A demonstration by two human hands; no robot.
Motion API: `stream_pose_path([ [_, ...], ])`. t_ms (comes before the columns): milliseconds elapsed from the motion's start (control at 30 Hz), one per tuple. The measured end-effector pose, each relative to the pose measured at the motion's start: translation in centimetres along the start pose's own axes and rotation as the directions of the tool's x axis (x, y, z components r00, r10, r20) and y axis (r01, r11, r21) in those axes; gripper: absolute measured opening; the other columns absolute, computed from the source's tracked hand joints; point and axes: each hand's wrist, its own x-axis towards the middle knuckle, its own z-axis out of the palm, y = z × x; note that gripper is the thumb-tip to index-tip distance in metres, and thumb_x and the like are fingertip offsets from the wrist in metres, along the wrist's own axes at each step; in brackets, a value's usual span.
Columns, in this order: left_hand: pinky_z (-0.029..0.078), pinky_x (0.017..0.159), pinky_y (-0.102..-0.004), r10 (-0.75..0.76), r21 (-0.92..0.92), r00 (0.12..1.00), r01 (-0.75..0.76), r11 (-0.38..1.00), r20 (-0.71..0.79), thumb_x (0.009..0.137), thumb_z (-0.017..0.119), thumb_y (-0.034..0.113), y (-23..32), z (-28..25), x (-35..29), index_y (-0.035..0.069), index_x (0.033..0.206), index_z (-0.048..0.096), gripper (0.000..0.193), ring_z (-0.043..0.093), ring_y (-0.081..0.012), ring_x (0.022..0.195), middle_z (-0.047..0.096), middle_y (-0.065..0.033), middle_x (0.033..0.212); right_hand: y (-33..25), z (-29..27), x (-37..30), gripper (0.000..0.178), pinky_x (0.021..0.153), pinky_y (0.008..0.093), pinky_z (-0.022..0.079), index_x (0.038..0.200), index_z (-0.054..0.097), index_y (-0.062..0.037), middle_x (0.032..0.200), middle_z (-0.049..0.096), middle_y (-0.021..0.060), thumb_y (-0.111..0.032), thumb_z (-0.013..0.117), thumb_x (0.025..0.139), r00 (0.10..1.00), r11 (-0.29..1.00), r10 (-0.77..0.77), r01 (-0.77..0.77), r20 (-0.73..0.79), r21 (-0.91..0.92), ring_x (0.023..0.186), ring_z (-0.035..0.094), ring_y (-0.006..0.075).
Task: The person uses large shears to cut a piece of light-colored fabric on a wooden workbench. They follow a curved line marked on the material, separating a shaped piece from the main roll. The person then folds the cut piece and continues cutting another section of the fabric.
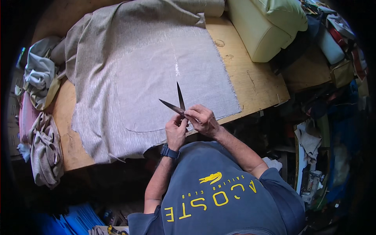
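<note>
Above the near edge of the table, both my hands are closed on a pair of dark scissors point(171, 106). The blades stand wide apart and point away from me. My left hand point(176, 131), with a dark watch on its wrist, grips low, where the handles are mostly hidden. Fingers of my right hand point(203, 120) pinch around the pivot area. Under the scissors lies a smooth greyish piece of fabric point(152, 84) with a rounded near-left corner and a whitish mark. It rests on a larger beige-grey cloth point(94, 82) spread in folds.
The wooden table point(254, 88) shows at the right and left of the cloth. A pale yellow-green upholstered piece point(258, 35) stands at the far right. A fabric roll point(214, 7) lies at the back. Crumpled cloths point(45, 149) hang over the left edge.
</note>
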Motion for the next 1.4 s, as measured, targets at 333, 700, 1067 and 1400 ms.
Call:
stream_pose_path([
  [333,0.047,0.059,-0.0236,-0.053,-0.027,0.997,0.055,0.998,0.053,0.097,0.064,0.010,-1.2,-0.5,-0.8,-0.001,0.099,0.064,0.011,0.058,-0.0067,0.068,0.065,-0.0015,0.085,0.0,0.2,-1.3,0.013,0.066,0.0427,0.050,0.089,0.062,-0.0032,0.082,0.057,0.0132,-0.015,0.068,0.087,0.998,0.999,0.029,-0.026,0.063,-0.044,0.077,0.061,0.0333],
  [700,0.049,0.053,-0.0211,-0.092,-0.146,0.991,0.105,0.984,0.095,0.096,0.062,0.006,-2.2,-1.4,-1.5,0.000,0.104,0.063,0.010,0.060,-0.0063,0.068,0.066,-0.0033,0.086,-0.7,2.1,-2.4,0.011,0.065,0.0418,0.050,0.090,0.062,-0.0037,0.082,0.059,0.0119,-0.009,0.069,0.084,1.000,1.000,0.022,-0.022,0.016,0.005,0.076,0.062,0.0331],
  [1067,0.048,0.069,-0.0263,-0.387,-0.589,0.921,0.294,0.753,-0.035,0.104,0.053,0.032,-5.4,-2.1,-1.0,0.006,0.116,0.058,0.029,0.060,-0.0102,0.080,0.064,-0.0030,0.094,-2.2,3.9,-3.6,0.015,0.078,0.0442,0.047,0.093,0.061,-0.0065,0.093,0.057,0.0114,-0.019,0.066,0.085,0.992,0.995,0.097,-0.094,0.079,-0.045,0.092,0.058,0.0307],
  [1400,0.044,0.102,-0.0479,-0.252,-0.750,0.950,0.030,0.661,-0.184,0.108,0.037,0.046,-6.0,-2.3,1.4,0.007,0.107,0.052,0.042,0.056,-0.0305,0.120,0.059,-0.0141,0.118,-2.5,2.4,-5.2,0.049,0.088,0.0434,0.046,0.118,0.056,-0.0003,0.111,0.060,0.0140,-0.024,0.074,0.080,0.909,0.972,0.147,-0.060,0.391,-0.227,0.105,0.058,0.0294],
])
